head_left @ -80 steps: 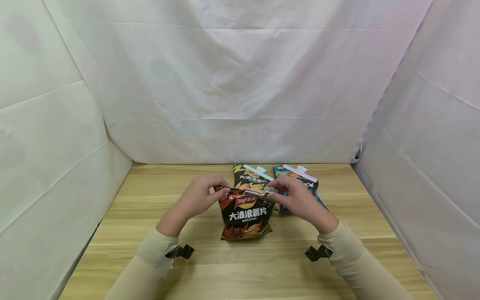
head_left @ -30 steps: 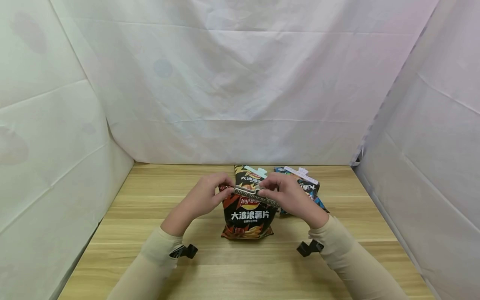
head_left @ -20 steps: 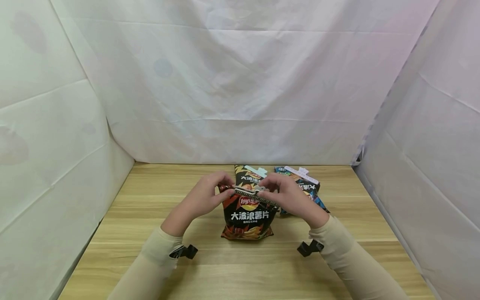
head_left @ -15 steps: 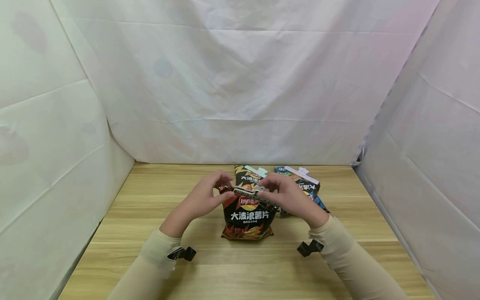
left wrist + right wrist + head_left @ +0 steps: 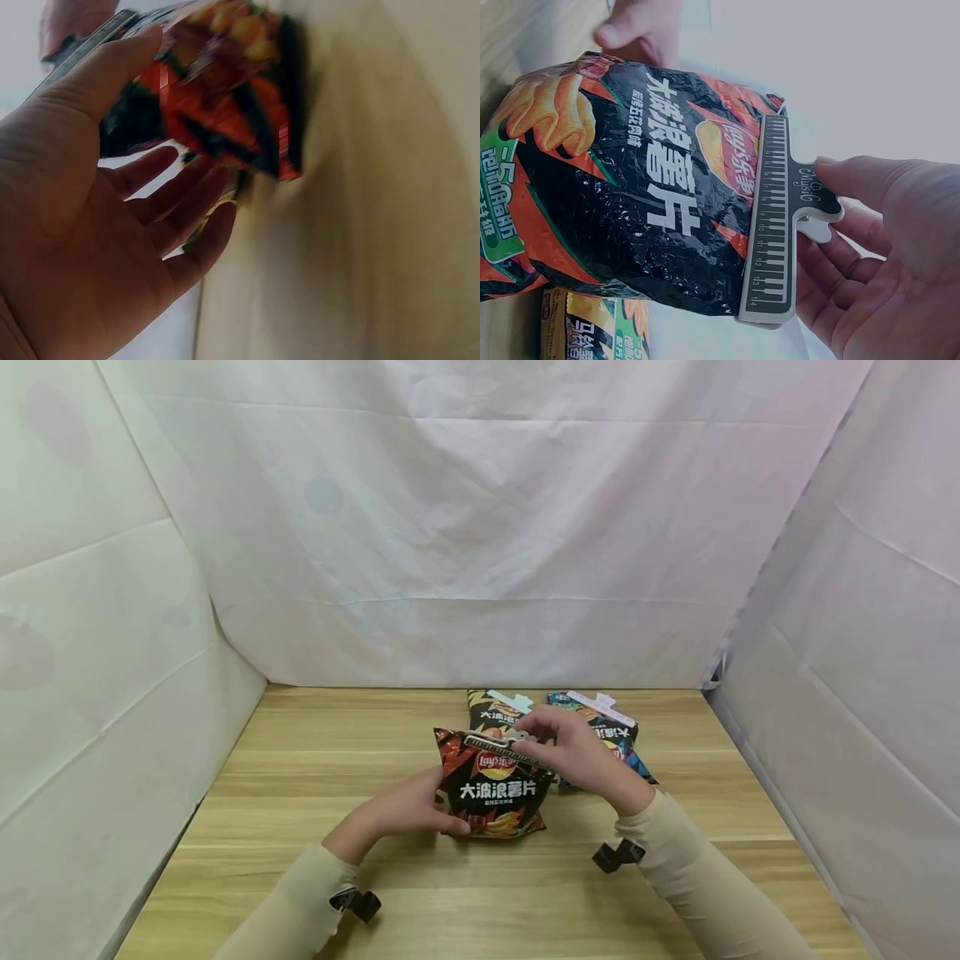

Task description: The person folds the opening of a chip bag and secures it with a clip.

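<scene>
A black-and-red potato chip bag (image 5: 498,792) stands upright on the table in the head view. Across its top runs a bag clip (image 5: 771,232) with a piano-key pattern and ruler marks. My right hand (image 5: 577,756) pinches the clip's handle between thumb and fingers. Low at the bag's left side is my left hand (image 5: 401,812), thumb in front and fingers reaching behind. In the left wrist view, its fingers (image 5: 202,244) are loosely spread and apart from the bag; whether the thumb touches it, I cannot tell.
Behind stand a yellow-and-black chip bag (image 5: 489,717) with a pale green clip (image 5: 512,701) and a blue chip bag (image 5: 636,763) with a pale pink clip (image 5: 602,707). White cloth walls (image 5: 465,643) enclose the wooden table (image 5: 315,735) at the back and sides.
My left hand has let go of the bag's top left corner and moved down to its lower left side. The right hand still holds the clip, which moved leftward along the top earlier.
</scene>
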`<state>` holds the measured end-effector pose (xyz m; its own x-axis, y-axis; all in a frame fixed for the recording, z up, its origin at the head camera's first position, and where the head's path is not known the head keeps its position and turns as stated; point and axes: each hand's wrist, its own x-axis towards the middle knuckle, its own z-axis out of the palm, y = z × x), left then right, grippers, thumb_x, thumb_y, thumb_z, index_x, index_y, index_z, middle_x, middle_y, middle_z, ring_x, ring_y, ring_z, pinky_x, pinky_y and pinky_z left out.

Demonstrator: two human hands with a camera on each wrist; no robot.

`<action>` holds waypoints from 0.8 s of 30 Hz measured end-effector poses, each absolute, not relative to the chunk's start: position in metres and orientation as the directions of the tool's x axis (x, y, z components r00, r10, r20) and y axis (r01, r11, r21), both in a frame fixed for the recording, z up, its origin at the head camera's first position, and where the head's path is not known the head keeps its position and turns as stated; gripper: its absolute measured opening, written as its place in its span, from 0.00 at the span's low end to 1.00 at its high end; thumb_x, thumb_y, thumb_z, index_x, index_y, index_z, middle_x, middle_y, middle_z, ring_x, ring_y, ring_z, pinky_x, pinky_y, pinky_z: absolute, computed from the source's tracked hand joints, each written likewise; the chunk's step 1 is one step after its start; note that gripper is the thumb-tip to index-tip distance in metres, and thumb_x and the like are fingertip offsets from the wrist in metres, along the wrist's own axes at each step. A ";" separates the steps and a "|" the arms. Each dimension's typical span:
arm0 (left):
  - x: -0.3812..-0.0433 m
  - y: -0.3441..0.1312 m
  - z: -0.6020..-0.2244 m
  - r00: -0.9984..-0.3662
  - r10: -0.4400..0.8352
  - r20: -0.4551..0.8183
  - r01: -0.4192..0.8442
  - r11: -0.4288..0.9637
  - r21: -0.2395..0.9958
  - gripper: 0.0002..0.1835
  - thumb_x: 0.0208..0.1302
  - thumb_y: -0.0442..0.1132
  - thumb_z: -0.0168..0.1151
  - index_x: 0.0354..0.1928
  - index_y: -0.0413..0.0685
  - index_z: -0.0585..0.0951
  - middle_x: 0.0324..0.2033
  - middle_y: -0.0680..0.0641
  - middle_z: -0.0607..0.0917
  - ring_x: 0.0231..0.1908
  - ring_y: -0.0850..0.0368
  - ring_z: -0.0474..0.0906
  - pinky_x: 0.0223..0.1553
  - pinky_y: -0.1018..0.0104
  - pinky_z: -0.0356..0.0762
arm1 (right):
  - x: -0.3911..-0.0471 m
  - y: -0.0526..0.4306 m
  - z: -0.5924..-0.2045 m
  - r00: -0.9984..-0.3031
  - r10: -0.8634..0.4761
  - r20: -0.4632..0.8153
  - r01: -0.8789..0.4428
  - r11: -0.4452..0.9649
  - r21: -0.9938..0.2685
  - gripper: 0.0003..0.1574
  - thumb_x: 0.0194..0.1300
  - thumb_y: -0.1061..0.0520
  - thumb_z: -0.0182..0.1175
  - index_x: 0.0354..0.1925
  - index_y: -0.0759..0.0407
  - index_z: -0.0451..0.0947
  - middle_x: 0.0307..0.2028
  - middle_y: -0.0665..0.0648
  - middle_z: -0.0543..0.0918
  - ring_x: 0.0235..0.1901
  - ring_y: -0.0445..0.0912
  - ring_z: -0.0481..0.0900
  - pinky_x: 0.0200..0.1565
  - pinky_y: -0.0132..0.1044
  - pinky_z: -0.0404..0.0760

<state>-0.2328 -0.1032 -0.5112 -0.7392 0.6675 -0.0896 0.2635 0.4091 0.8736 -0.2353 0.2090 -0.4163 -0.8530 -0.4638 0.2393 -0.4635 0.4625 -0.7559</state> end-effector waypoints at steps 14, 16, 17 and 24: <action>-0.222 -0.087 -0.544 -0.779 0.626 -0.036 0.220 0.327 0.919 0.54 0.60 0.47 0.88 0.84 0.63 0.65 0.70 0.55 0.82 0.70 0.54 0.78 0.76 0.44 0.68 | -0.237 0.207 -0.417 -0.859 -0.453 0.239 -0.454 0.457 -0.765 0.11 0.77 0.53 0.74 0.55 0.50 0.90 0.45 0.48 0.87 0.39 0.46 0.84 0.42 0.48 0.85; -0.220 -0.085 -0.546 -0.778 0.627 -0.035 0.211 0.314 0.926 0.52 0.61 0.46 0.87 0.83 0.62 0.67 0.69 0.56 0.83 0.69 0.54 0.79 0.75 0.45 0.69 | -0.237 0.208 -0.418 -0.858 -0.453 0.241 -0.454 0.452 -0.768 0.11 0.77 0.54 0.74 0.54 0.51 0.90 0.45 0.48 0.87 0.39 0.46 0.84 0.42 0.47 0.85; -0.220 -0.084 -0.547 -0.778 0.627 -0.032 0.209 0.306 0.929 0.51 0.62 0.46 0.87 0.83 0.62 0.67 0.69 0.56 0.83 0.68 0.55 0.79 0.75 0.46 0.70 | -0.237 0.208 -0.418 -0.858 -0.454 0.241 -0.454 0.450 -0.769 0.11 0.77 0.54 0.74 0.55 0.52 0.90 0.44 0.48 0.87 0.39 0.46 0.84 0.42 0.47 0.84; -0.218 -0.083 -0.549 -0.796 0.605 -0.020 0.216 0.315 0.924 0.49 0.62 0.47 0.87 0.82 0.64 0.69 0.66 0.57 0.85 0.65 0.58 0.81 0.72 0.51 0.73 | -0.238 0.209 -0.419 -0.857 -0.456 0.241 -0.452 0.441 -0.775 0.11 0.77 0.54 0.74 0.55 0.52 0.90 0.45 0.49 0.87 0.38 0.48 0.83 0.41 0.47 0.84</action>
<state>-0.2185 -0.0826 -0.5486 -0.7957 0.6054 -0.0203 0.2163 0.3153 0.9240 -0.2376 0.2090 -0.4191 -0.8570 -0.4555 0.2411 -0.4524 0.4407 -0.7753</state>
